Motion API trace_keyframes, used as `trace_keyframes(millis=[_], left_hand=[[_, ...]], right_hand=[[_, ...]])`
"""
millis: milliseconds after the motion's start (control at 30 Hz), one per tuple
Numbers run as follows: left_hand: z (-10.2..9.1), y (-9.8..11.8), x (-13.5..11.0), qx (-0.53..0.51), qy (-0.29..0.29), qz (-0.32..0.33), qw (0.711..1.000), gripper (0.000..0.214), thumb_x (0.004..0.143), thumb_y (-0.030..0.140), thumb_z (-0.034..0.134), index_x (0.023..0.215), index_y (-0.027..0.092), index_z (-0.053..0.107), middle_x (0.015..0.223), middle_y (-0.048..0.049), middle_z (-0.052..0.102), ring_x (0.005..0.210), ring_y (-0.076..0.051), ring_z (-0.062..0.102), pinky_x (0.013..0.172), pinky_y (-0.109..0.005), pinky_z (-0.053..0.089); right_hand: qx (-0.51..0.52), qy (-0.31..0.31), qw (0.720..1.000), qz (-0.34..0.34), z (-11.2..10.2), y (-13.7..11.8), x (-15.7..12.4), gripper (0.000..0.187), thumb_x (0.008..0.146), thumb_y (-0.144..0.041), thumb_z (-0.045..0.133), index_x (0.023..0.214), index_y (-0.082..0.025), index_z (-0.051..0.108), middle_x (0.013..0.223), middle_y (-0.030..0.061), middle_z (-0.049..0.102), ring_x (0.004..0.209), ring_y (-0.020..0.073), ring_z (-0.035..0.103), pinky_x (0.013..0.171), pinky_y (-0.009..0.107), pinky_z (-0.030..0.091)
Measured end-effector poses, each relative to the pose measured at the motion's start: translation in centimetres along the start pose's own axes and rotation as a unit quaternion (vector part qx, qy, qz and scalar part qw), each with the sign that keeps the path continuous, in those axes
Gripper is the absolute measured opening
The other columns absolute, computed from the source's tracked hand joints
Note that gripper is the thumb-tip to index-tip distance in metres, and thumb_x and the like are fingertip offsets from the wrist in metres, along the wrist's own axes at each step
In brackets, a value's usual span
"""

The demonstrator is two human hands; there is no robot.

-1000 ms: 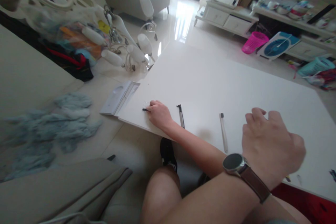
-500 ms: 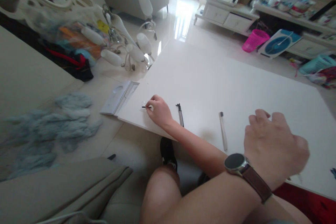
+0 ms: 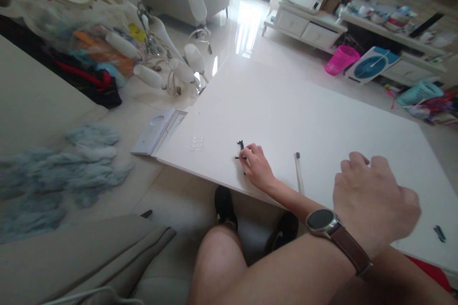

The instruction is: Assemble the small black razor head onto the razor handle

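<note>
My right hand (image 3: pixel 256 166) reaches across under my left arm, low over the white table (image 3: pixel 304 114). Its fingers pinch a short black stick (image 3: pixel 236 157). Right beneath those fingers is a slim tool with a black forked head (image 3: pixel 240 143); its shaft is mostly hidden by the hand. My left hand (image 3: pixel 375 195) is raised close to the camera, back toward me, fingers curled; whether anything is in it is hidden. A small clear plastic rack (image 3: pixel 196 143) lies near the table's left end. Between my hands lies a pale, thin stick with a black tip (image 3: pixel 298 171).
An open white box (image 3: pixel 153 131) stands against the table's left edge. Small dark pieces (image 3: pixel 440 233) lie near the right edge. A lamp with white shades (image 3: pixel 182 70) is on the floor beyond the left end. Across the room stands a pink basket (image 3: pixel 341 60).
My right hand has moved right, from the clear rack to the forked-head tool, with the black stick still between its fingers. The clear rack is now uncovered. My left hand has barely moved.
</note>
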State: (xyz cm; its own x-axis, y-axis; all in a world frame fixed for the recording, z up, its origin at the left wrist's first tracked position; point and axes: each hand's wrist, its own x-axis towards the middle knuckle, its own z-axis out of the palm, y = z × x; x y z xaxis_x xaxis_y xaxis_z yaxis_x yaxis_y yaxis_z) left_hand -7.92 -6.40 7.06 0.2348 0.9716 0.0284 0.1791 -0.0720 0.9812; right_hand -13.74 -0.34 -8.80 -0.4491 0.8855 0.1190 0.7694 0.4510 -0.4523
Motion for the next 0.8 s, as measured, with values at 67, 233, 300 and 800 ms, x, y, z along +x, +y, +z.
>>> trace_keyframes(millis=[67, 233, 300, 800], left_hand=[[0.2, -0.1, -0.1, -0.003, -0.001, -0.003, 1.0, 0.033, 0.086, 0.021, 0.058, 0.119, 0.023, 0.06, 0.118, -0.0166, 0.063, 0.105, -0.033, 0.061, 0.088, -0.043, 0.054], [0.3, -0.4, 0.3, 0.003, -0.01, -0.008, 1.0, 0.031, 0.087, 0.023, 0.055, 0.117, 0.023, 0.06, 0.117, -0.016, 0.062, 0.106, -0.032, 0.06, 0.088, -0.042, 0.053], [0.2, -0.6, 0.7, 0.014, -0.024, -0.002, 1.0, 0.031, 0.087, 0.025, 0.053, 0.117, 0.02, 0.059, 0.117, -0.016, 0.061, 0.106, -0.031, 0.06, 0.088, -0.041, 0.053], [-0.8, -1.5, 3.2, -0.018, 0.011, 0.067, 0.998, 0.021, 0.087, 0.021, 0.05, 0.107, 0.02, 0.057, 0.112, -0.0112, 0.061, 0.097, -0.022, 0.061, 0.087, -0.034, 0.05]], right_hand=[[-0.015, -0.018, 1.0, 0.015, 0.5, 0.1, -0.2, 0.014, 0.1, -0.019, 0.045, 0.099, -0.02, 0.059, 0.109, 0.0085, 0.057, 0.092, 0.0211, 0.055, 0.083, 0.033, 0.046], [-0.114, -0.078, 0.99, -0.014, 0.5, 0.1, 0.0, 0.019, 0.101, -0.013, 0.038, 0.108, -0.019, 0.054, 0.12, 0.0099, 0.057, 0.081, 0.0184, 0.057, 0.066, 0.03, 0.042], [-0.143, -0.106, 0.983, -0.047, 0.3, 0.0, 0.1, 0.02, 0.099, -0.009, 0.039, 0.108, -0.019, 0.054, 0.115, 0.0094, 0.06, 0.083, 0.0193, 0.058, 0.066, 0.03, 0.042], [0.17, 0.035, 0.982, 0.07, -4.0, 3.1, -2.9, 0.009, 0.092, -0.019, 0.053, 0.083, -0.022, 0.057, 0.079, -0.0005, 0.057, 0.067, 0.0145, 0.049, 0.066, 0.027, 0.037]])
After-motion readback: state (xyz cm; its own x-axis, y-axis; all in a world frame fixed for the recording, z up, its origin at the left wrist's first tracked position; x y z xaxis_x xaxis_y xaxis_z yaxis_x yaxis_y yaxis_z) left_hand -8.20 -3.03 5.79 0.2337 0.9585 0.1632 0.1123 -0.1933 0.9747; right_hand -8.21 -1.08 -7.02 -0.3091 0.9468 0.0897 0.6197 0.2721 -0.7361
